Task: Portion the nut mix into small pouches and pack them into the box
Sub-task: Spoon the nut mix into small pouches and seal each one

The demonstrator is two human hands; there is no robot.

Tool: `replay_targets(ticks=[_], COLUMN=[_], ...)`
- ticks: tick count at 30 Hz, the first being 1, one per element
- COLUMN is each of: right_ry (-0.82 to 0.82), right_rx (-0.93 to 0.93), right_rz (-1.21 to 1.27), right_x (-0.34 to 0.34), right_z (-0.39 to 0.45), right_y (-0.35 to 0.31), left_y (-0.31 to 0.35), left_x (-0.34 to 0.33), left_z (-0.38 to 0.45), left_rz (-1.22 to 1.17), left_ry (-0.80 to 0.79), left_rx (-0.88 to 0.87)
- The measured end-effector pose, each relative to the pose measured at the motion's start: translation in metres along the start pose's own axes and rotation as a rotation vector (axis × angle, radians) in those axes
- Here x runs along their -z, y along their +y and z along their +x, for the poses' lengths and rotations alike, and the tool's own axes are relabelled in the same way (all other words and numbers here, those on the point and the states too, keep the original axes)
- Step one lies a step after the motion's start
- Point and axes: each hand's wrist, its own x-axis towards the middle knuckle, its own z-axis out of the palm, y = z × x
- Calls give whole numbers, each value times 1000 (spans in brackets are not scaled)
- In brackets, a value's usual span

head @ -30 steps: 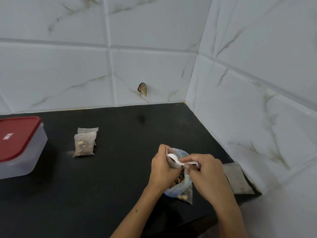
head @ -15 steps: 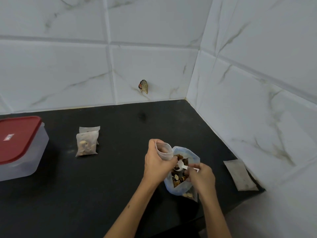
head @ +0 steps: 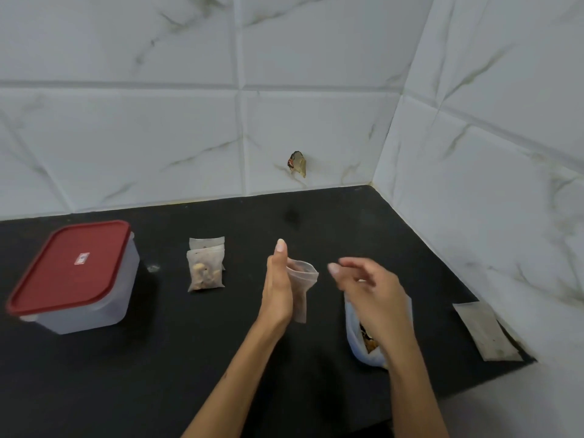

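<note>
My left hand (head: 278, 292) holds a small clear pouch (head: 301, 289) upright above the black counter, its mouth open at the top. My right hand (head: 371, 289) is blurred and hovers just right of the pouch with loosely spread fingers and nothing clearly in them. Under it stands the clear bag of nut mix (head: 363, 341), partly hidden by that hand. Left of my hands lies a filled pouch (head: 205, 271), with a second pouch (head: 207, 242) tucked behind it. The box with the red lid (head: 69, 273) sits closed at the far left.
A flat empty pouch (head: 485, 331) lies by the right wall near the counter's front corner. Tiled walls meet in a corner at the back right. A small chipped hole (head: 297, 164) marks the back wall. The counter's front edge runs close under my right forearm.
My left hand carried the small pouch up and left, away from the nut bag. My right hand came out of the bag; the white spoon it held is no longer seen.
</note>
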Motion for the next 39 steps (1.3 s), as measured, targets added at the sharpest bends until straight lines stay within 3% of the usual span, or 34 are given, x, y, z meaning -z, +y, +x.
replay_targets(ticks=[3,7,12,16,20,26,39], right_ry=[-187,-184,-185,-141,-110,-242,-321], right_rx=[62,188,171,13,-34,-37,-51], right_rz=[-186,-235,66,465,573,680,487], right_x=[-30,-64,-100,-121,-133,-138,-160], right_z=[5,15,13,12,21,45,43], right_y=[-23,-36,-37,-31,-34,-53,-44], left_y=[8,19,23,20,18,26,16], left_x=[18,45,72,91,105,117,144], left_z=[4,8,14,14,18,27,46], left_rz=[19,76,61,-53,-55,-73,-63], left_ry=[13,94,167,78,72,162,32], left_rx=[-29,-139,-201,-173,-312,-409,-297])
